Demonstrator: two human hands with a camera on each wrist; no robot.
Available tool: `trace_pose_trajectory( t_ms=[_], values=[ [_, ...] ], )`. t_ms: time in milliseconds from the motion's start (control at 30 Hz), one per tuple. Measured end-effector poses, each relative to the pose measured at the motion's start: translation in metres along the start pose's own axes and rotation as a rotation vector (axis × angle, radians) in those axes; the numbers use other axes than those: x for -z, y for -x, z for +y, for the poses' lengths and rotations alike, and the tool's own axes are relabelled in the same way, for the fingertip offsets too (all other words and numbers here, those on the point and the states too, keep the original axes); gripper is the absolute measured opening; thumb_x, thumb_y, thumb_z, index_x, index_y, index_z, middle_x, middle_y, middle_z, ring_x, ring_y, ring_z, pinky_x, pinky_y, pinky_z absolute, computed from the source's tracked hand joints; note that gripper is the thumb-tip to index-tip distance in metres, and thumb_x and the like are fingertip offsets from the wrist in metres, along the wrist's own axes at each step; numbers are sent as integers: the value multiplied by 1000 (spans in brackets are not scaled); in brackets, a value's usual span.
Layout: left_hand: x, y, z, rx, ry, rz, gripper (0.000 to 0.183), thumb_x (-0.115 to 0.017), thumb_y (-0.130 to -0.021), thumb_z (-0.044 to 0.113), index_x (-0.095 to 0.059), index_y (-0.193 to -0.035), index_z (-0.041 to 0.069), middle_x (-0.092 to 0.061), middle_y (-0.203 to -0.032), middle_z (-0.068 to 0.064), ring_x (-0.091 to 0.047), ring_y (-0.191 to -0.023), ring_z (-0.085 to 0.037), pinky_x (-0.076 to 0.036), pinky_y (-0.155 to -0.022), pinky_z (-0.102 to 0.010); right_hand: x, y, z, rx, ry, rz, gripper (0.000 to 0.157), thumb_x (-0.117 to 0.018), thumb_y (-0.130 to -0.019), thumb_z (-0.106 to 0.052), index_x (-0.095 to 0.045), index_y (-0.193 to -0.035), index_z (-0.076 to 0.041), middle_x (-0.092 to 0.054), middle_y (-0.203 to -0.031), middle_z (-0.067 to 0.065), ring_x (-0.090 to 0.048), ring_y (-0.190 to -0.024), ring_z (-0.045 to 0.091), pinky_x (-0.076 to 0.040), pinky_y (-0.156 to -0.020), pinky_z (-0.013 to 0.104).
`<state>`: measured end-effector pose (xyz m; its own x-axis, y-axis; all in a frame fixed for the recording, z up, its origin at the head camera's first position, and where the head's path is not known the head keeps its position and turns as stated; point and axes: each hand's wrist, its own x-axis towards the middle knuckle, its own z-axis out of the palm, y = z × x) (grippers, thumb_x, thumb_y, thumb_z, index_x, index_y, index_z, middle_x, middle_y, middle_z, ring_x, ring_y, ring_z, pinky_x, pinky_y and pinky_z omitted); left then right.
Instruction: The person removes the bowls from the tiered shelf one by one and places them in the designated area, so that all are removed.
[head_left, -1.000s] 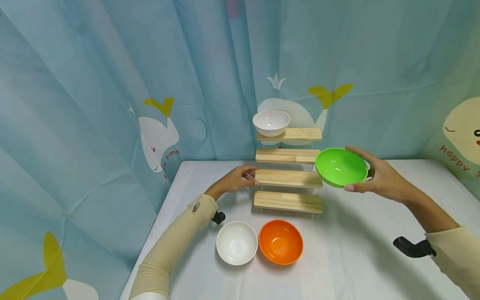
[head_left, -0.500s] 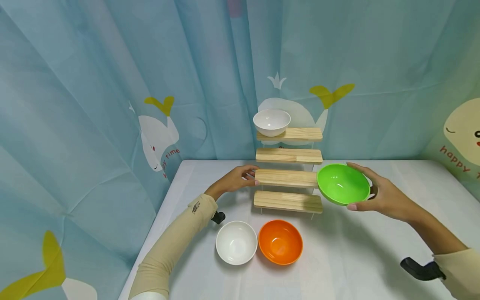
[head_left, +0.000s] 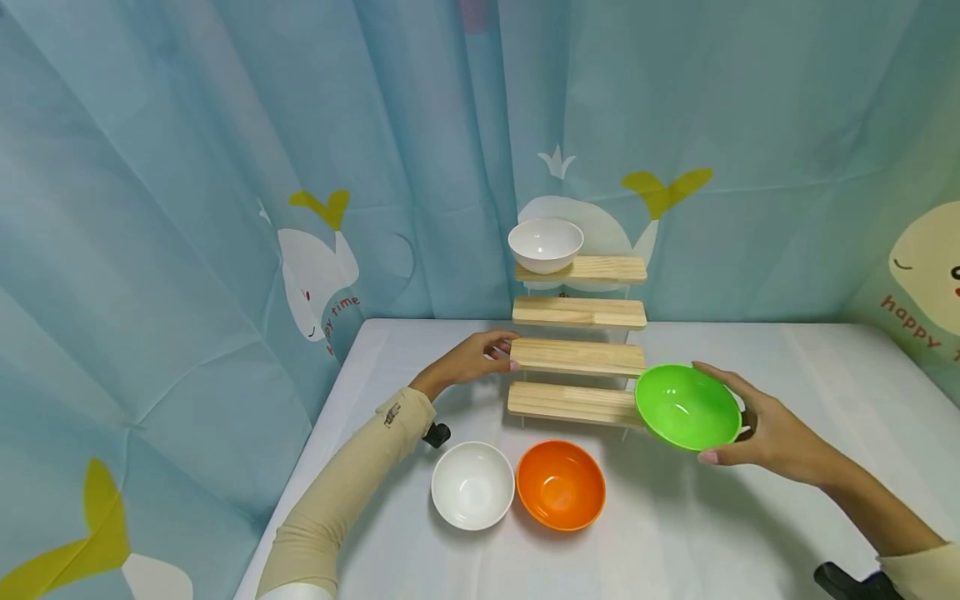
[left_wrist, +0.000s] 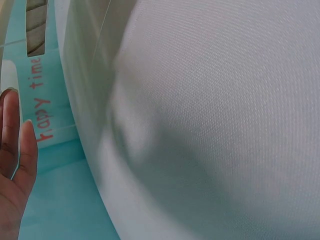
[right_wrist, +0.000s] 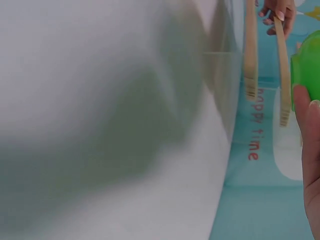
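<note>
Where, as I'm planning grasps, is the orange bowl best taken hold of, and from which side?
Probably the right part of its rim, coming from the right and above, thumb and fingers pinching the wall. The orange bowl sits upright, its mouth up, so the rim is exposed. The lower white bowl crowds its left edge, and the wooden rack stands behind.

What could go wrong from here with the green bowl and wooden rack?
The right grip pinches the green bowl on one side only, so it might slip or tip. In the head view the bowl overlaps the right end of the lowest board, so it could bump the rack; whether they touch, I can't tell. The upper white bowl sits at the left end of the top board, so a jolt might topple it.
</note>
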<state>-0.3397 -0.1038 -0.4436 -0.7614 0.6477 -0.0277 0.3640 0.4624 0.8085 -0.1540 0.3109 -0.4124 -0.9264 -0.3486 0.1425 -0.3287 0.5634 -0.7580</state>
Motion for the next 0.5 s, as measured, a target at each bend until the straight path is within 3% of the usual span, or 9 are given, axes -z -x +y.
trace_pose_trajectory(
  t_ms=[200,500],
  values=[
    [0,1,1,0,0,0,60,-72,-94,27,-50,-148,14,-61,-132,-12,-63,-114,-25,-53,-99,-34,-9,9,2,-49,-49,-60,112,-85,-76,-7,-15,-163,-21,-35,-141,26,-65,-84,8,-58,-63,30],
    [0,2,2,11,11,3,60,-72,-95,29,-49,-149,15,-60,-131,-11,-62,-113,-24,-53,-98,-34,-28,22,8,-27,-74,-100,108,-85,-74,-8,-21,-161,-19,-40,-136,19,-64,-86,8,-56,-63,29]
  ],
)
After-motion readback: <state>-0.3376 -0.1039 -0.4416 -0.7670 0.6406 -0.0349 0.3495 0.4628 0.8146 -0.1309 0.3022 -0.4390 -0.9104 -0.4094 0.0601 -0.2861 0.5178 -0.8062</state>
